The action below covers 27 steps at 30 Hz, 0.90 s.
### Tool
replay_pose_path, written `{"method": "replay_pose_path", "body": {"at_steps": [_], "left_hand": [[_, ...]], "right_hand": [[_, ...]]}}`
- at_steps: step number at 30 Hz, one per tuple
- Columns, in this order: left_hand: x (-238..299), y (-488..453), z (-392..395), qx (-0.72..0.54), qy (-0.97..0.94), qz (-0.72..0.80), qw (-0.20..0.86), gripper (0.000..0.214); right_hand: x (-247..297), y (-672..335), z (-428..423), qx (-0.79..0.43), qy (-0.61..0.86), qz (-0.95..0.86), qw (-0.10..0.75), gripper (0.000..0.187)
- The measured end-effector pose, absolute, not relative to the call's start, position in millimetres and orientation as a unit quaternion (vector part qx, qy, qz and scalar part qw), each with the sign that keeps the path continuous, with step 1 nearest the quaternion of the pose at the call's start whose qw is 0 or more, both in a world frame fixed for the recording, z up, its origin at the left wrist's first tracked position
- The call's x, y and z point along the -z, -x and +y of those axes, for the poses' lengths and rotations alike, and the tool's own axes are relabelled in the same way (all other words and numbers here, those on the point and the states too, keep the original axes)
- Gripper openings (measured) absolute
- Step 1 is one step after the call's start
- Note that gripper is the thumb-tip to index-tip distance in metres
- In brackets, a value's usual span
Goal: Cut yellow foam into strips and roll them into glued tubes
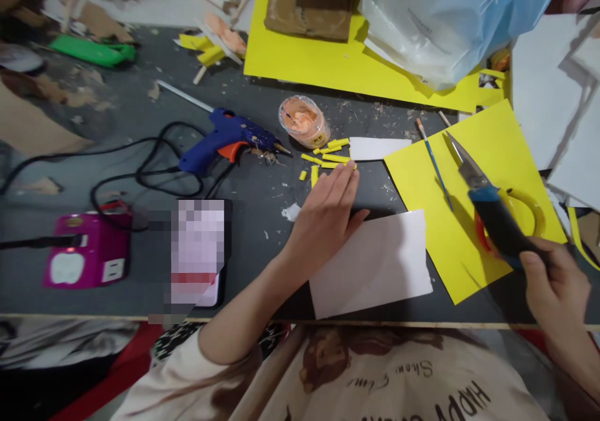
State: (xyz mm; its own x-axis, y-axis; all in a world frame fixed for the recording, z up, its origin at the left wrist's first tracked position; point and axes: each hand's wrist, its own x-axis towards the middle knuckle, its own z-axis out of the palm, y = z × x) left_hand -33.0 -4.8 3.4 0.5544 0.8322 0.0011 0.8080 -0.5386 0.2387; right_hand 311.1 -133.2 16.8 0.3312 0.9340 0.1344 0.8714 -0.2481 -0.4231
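My left hand (330,199) lies palm down with its fingers stretched out, fingertips at a group of small yellow rolled pieces (335,158). Under its thumb side is a white rectangular card (375,265). In my right hand (557,283) is a cutting tool (492,208) with a pointed metal blade and a black and blue handle; I cannot tell whether it is a knife or shears. The tool is held over a yellow sheet (450,258), its tip pointing away from me. A yellow ring-shaped thing (534,212) with some red shows partly behind the handle.
Left of the rolls are an open tub of peach paste (304,121) and a blue glue gun (225,140) with a looping cord. A phone (199,252) and a magenta power box (89,252) lie nearer. A thin brush (435,165) rests on the yellow sheet; a plastic bag (435,27) stands behind.
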Motion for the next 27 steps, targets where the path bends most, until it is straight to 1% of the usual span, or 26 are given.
{"method": "replay_pose_path", "body": {"at_steps": [5, 10, 13, 19, 23, 27], "left_hand": [[-13.6, 28.8, -1.7, -0.044, -0.877, 0.469, 0.099, 0.047], [-9.1, 18.2, 9.1, -0.075, -0.869, 0.481, 0.089, 0.052], [-2.2, 12.2, 22.8, -0.098, -0.864, 0.484, 0.102, 0.054], [8.5, 4.6, 50.8, -0.084, -0.853, 0.503, 0.114, 0.056], [9.0, 2.2, 51.4, -0.099, -0.851, 0.504, 0.108, 0.052], [0.4, -0.6, 35.9, -0.081, -0.873, 0.464, 0.123, 0.047]], "right_hand": [[-9.8, -274.9, -135.4, -0.055, 0.754, -0.61, 0.239, 0.024], [-3.7, -269.2, -138.2, -0.079, 0.76, -0.593, 0.252, 0.026], [0.5, -267.6, -140.7, -0.086, 0.768, -0.582, 0.255, 0.025], [5.3, -266.5, -142.5, -0.065, 0.76, -0.596, 0.251, 0.024], [7.4, -277.7, -135.7, -0.047, 0.779, -0.571, 0.253, 0.029], [8.0, -291.9, -124.1, -0.058, 0.79, -0.551, 0.263, 0.031]]}}
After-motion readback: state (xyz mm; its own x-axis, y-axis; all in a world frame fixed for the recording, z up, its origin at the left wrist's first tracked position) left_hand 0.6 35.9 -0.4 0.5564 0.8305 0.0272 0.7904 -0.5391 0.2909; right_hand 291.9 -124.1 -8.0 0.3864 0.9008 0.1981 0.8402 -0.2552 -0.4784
